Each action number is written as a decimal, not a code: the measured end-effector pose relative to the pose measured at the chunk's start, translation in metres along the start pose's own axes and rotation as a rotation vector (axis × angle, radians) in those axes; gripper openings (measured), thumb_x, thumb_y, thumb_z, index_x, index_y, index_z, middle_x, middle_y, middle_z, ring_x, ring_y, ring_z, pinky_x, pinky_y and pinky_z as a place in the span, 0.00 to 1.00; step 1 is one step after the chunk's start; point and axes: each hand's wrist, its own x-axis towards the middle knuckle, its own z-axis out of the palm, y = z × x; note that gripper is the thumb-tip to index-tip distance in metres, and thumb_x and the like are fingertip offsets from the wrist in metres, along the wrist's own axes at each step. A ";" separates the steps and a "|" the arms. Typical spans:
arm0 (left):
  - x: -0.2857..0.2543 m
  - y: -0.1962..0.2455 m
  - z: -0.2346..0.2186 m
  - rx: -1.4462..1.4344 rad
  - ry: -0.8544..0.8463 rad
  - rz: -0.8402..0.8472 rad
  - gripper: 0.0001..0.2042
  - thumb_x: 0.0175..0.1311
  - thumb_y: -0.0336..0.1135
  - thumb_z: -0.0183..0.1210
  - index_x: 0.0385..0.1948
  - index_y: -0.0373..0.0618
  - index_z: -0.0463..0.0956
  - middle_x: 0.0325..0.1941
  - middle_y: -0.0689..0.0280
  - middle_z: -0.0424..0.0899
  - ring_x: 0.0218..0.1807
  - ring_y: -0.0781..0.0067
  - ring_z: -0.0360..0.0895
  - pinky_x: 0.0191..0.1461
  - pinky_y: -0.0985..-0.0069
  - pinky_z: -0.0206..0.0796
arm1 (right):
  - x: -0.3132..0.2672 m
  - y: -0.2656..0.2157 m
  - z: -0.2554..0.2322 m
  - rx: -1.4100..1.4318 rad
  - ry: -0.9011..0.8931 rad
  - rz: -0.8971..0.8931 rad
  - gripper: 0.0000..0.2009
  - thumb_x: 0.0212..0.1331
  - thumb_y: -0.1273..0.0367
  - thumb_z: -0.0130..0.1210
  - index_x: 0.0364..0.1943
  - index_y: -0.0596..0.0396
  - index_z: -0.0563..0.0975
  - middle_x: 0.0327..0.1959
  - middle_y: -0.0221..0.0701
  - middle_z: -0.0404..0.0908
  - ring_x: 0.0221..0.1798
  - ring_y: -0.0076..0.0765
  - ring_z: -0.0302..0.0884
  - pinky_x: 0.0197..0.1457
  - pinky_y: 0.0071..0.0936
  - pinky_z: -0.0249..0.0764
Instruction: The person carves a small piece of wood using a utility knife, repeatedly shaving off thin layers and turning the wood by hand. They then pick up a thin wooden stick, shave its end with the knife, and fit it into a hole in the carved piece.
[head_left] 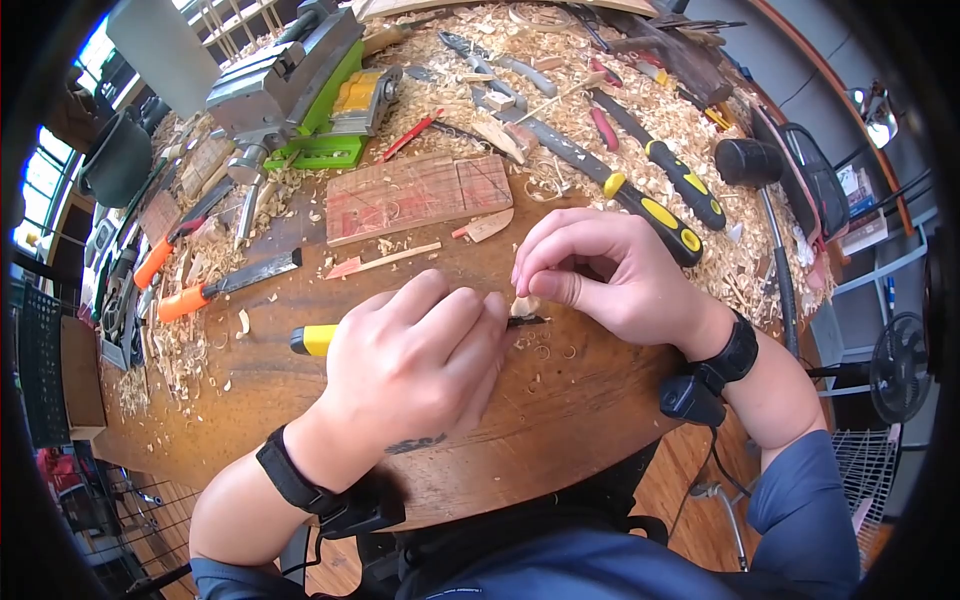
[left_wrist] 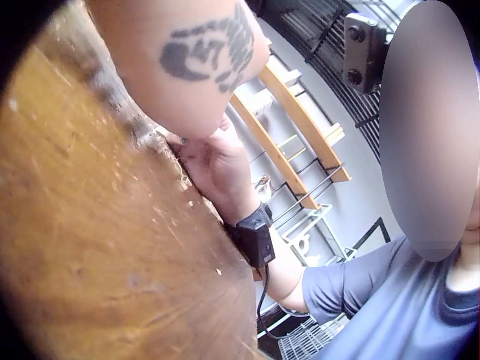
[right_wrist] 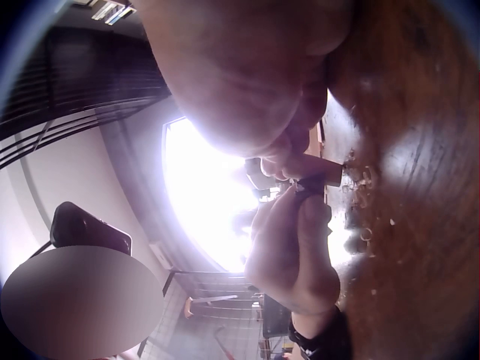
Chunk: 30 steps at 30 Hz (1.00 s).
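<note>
In the head view my left hand (head_left: 415, 365) grips a knife by its yellow and black handle (head_left: 318, 340), knuckles up; a short length of dark blade (head_left: 528, 320) shows past the fingers. My right hand (head_left: 615, 275) pinches a small pale wood piece (head_left: 523, 306) between thumb and fingertips, against the blade. The right wrist view shows the left hand (right_wrist: 292, 247) close to the wood piece (right_wrist: 322, 171), beneath the right hand (right_wrist: 232, 75). In the left wrist view the left hand (left_wrist: 187, 67) largely hides the work, with the right hand (left_wrist: 221, 169) beyond.
Ahead lie a reddish board (head_left: 415, 198), a painted wood strip (head_left: 385, 260) and an orange-handled chisel (head_left: 230, 285). A green and grey vise (head_left: 320, 100) stands at the back left. Yellow-black tools (head_left: 660, 215), a mallet (head_left: 750, 162) and many shavings cover the back right.
</note>
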 end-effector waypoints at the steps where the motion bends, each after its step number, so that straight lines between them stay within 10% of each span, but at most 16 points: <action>1: 0.000 0.000 0.000 -0.001 -0.001 0.000 0.14 0.50 0.31 0.75 0.40 0.39 0.88 0.28 0.67 0.77 0.28 0.67 0.76 0.28 0.70 0.69 | 0.000 0.000 0.000 0.000 -0.006 0.013 0.03 0.72 0.77 0.65 0.43 0.61 0.87 0.48 0.34 0.88 0.49 0.26 0.85 0.53 0.24 0.81; 8: 0.002 -0.003 -0.006 0.008 0.058 0.007 0.14 0.50 0.30 0.74 0.40 0.39 0.88 0.28 0.67 0.75 0.28 0.68 0.75 0.26 0.71 0.67 | 0.003 0.010 0.004 -0.013 0.015 -0.106 0.04 0.72 0.72 0.68 0.45 0.56 0.89 0.45 0.29 0.90 0.42 0.20 0.82 0.44 0.22 0.75; 20: 0.002 -0.011 -0.016 -0.048 0.040 -0.073 0.13 0.51 0.24 0.74 0.40 0.36 0.88 0.31 0.60 0.83 0.29 0.59 0.80 0.32 0.67 0.72 | 0.001 0.002 0.008 -0.062 0.089 -0.021 0.03 0.70 0.75 0.68 0.44 0.57 0.89 0.45 0.34 0.90 0.46 0.32 0.87 0.51 0.28 0.81; 25: -0.003 -0.025 -0.023 -0.037 0.070 -0.208 0.11 0.57 0.22 0.71 0.42 0.36 0.88 0.33 0.56 0.86 0.34 0.55 0.85 0.39 0.66 0.76 | 0.005 0.009 0.004 -0.348 -0.043 -0.371 0.09 0.62 0.74 0.72 0.46 0.53 0.90 0.45 0.31 0.90 0.50 0.39 0.85 0.56 0.36 0.81; 30: -0.004 -0.022 -0.025 -0.074 0.055 -0.218 0.11 0.57 0.23 0.72 0.43 0.36 0.88 0.33 0.57 0.86 0.34 0.55 0.85 0.38 0.66 0.76 | 0.003 0.003 -0.002 -0.373 -0.114 -0.298 0.12 0.60 0.73 0.73 0.49 0.51 0.91 0.44 0.29 0.88 0.52 0.40 0.84 0.58 0.39 0.81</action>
